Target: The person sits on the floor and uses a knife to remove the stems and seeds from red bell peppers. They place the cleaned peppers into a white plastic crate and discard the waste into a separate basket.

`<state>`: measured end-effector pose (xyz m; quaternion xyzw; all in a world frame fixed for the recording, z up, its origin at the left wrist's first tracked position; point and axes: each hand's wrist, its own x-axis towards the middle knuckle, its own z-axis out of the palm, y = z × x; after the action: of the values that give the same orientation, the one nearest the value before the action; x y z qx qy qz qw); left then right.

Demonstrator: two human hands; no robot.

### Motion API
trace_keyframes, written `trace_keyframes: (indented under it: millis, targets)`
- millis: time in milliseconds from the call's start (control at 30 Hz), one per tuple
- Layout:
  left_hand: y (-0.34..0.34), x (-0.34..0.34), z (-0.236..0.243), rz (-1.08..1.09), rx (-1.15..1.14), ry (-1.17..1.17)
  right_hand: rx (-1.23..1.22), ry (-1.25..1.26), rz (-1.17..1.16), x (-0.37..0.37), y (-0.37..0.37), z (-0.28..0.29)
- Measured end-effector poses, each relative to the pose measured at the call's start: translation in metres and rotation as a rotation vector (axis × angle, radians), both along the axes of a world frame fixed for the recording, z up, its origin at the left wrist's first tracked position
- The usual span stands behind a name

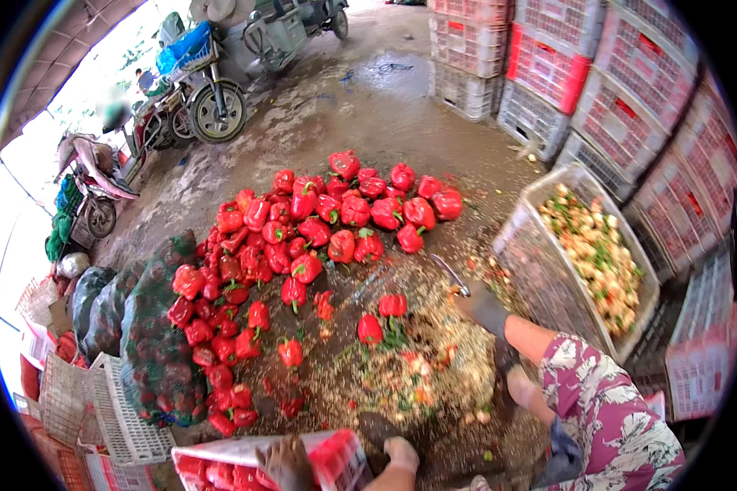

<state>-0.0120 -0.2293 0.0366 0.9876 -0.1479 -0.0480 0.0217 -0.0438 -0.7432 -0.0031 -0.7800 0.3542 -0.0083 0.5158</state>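
My right hand (485, 309), in a grey glove, is closed on a knife with a thin curved blade (450, 273) above the seed-littered floor. My left hand (287, 464), in a dark glove, is over a crate (344, 454) of red bell peppers at the lower edge. Its fingers are blurred, and whether they grip a pepper is unclear. Ahead of me lies a big heap of red bell peppers (278, 233). Two peppers (370, 329) lie apart on the scraps between the heap and my feet.
A grey crate (540, 270) of cut pepper cores stands at right, before tall stacks of crates (622, 123). Full net sacks (160, 327) and a white crate (127, 409) line the left side. Motorbikes (217, 110) are parked at the back left. Seeds cover the wet floor around my feet.
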Motion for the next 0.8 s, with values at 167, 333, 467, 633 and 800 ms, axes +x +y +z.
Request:
trace_keyframes:
  millis: [167,333,467,633,800]
  targets:
    - [-0.013,0.005,0.018,-0.090,0.163,0.081,-0.125,0.259,-0.026,0.062,-0.016,-0.091]
    - [-0.033,0.032,0.040,-0.019,0.225,0.441,-0.250,0.326,0.072,0.093,-0.007,-0.120]
    - [-0.050,0.071,0.033,0.350,0.169,0.786,-0.475,0.065,0.152,0.140,-0.019,-0.111]
    - [-0.091,0.186,-0.039,0.063,-0.269,0.430,-0.676,-0.137,0.166,0.186,-0.069,-0.135]
    - [-0.178,0.320,-0.090,0.039,-0.523,0.160,-0.754,0.070,0.212,0.241,-0.101,-0.078]
